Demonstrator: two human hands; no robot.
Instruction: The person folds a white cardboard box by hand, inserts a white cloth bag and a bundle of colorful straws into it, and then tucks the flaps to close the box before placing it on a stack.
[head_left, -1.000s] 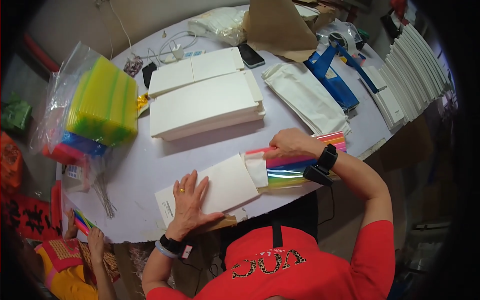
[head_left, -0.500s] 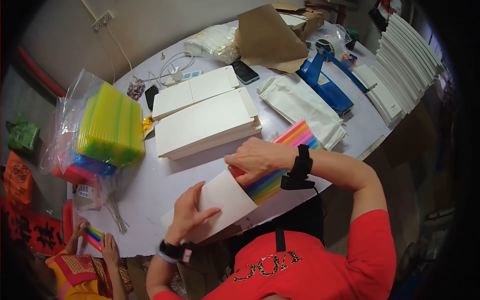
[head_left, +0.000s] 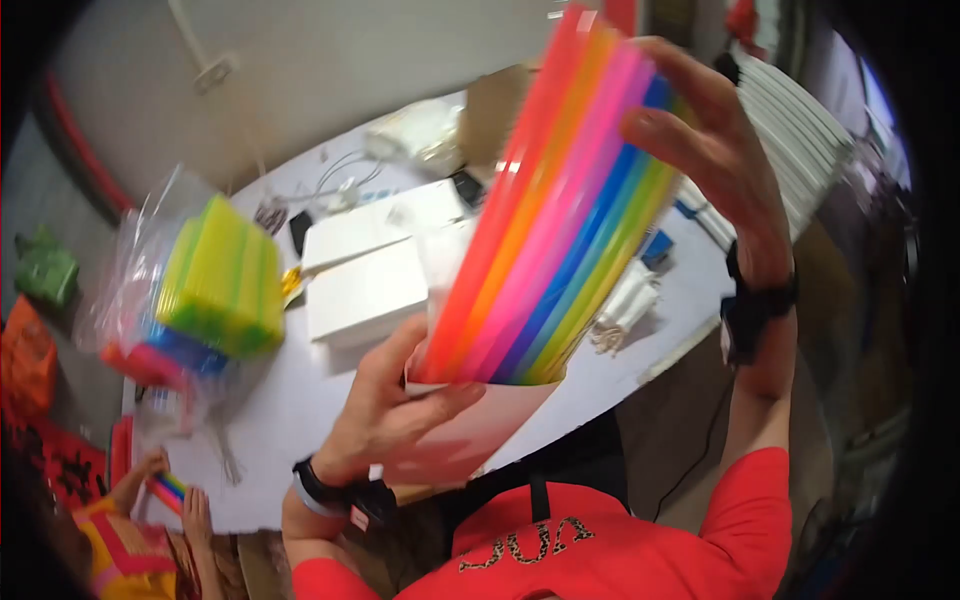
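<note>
Pale tabletop point(head_left: 290, 420), glossy rainbow strips point(head_left: 555, 220) in flat box point(head_left: 495, 425)

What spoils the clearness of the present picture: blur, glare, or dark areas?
Head view: blur, perhaps from motion, softens the glossy rainbow-striped plastic bundle, with pale glints at its upper left; same head view: the flat, pale paper-like sleeve looks pinkish, and black fisheye borders swallow the corners.

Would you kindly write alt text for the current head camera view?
The left hand holds a pale open box with a rainbow-coloured bundle sticking out of it, and the right hand is at the bundle's upper end. Beyond, on a pale table, lie white boxes and, to their left, a yellow-green bundle partly in clear plastic.
</note>
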